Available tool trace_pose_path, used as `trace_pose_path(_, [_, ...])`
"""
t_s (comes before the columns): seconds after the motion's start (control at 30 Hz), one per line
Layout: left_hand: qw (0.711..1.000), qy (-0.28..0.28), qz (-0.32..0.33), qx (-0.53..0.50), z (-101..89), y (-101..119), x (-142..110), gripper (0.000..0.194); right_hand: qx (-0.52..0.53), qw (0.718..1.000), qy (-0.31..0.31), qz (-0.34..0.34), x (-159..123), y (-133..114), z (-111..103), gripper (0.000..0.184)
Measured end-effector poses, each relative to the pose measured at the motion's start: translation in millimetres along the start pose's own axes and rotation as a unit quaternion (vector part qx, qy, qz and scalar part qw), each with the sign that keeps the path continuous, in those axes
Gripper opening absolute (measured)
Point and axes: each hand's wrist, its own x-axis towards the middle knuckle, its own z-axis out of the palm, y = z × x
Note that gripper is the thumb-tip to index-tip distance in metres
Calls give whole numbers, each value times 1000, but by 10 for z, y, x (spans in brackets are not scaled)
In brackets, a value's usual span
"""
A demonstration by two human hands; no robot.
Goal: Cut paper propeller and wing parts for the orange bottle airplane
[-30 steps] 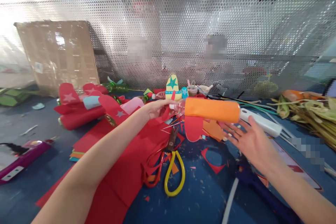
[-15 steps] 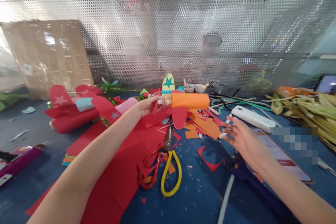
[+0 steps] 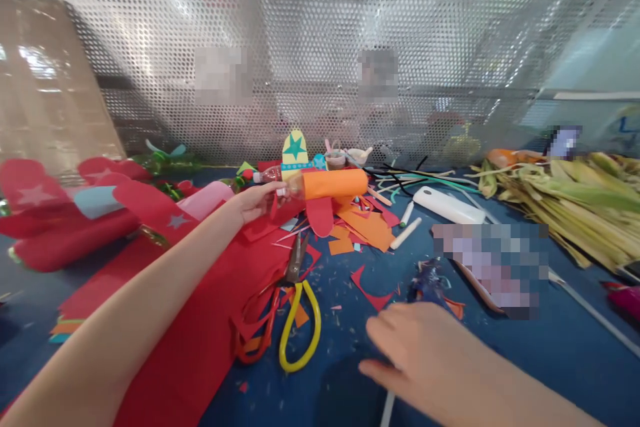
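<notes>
My left hand [image 3: 257,201] reaches forward and grips the neck of a plastic bottle wrapped in orange paper [image 3: 334,183], holding it sideways above the table. A rounded red paper piece [image 3: 320,217] hangs from the bottle's underside. My right hand [image 3: 417,353] is low at the near edge, over the blue table [image 3: 525,353]; its fingers curl downward and are blurred, close to a thin white stick [image 3: 387,410]. Scissors with red and yellow handles [image 3: 287,313] lie between my arms, partly on red paper sheets [image 3: 200,340].
A perforated metal screen [image 3: 320,47] closes the back. Red paper planes with stars [image 3: 75,210] sit at left before a cardboard sheet [image 3: 45,93]. Orange scraps [image 3: 367,227], a white device [image 3: 447,205] and a pile of green-yellow leaves [image 3: 565,203] lie at right.
My right hand pulled back from near the bottle and dropped to the near table edge. The left hand kept the orange bottle, which now sits farther from me and lower.
</notes>
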Motion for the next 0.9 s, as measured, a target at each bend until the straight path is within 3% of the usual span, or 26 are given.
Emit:
trace_pose_path(0.1, [1000, 4, 23, -9, 50, 54, -52, 22, -135, 984, 26, 111, -276, 152, -32, 32])
trace_pose_path(0.17, [999, 4, 34, -14, 78, 89, -86, 21, -201, 969, 16, 141, -490, 234, 7, 33])
trace_pose_path(0.27, [999, 1, 40, -18, 108, 130, -130, 23, -222, 960, 36, 168, -720, 305, 156, 46])
trace_pose_path(0.33, [999, -1, 40, -18, 122, 146, -152, 27, -198, 960, 49, 192, -789, 345, 263, 41])
trace_pose_path(0.57, [999, 4, 44, -18, 170, 165, -191, 29, -19, 970, 57, 236, -853, 579, 381, 33])
trace_pose_path(0.9, [998, 40, 50, -15, 266, 195, -238, 23, -70, 977, 17, 199, -545, 1010, 392, 37])
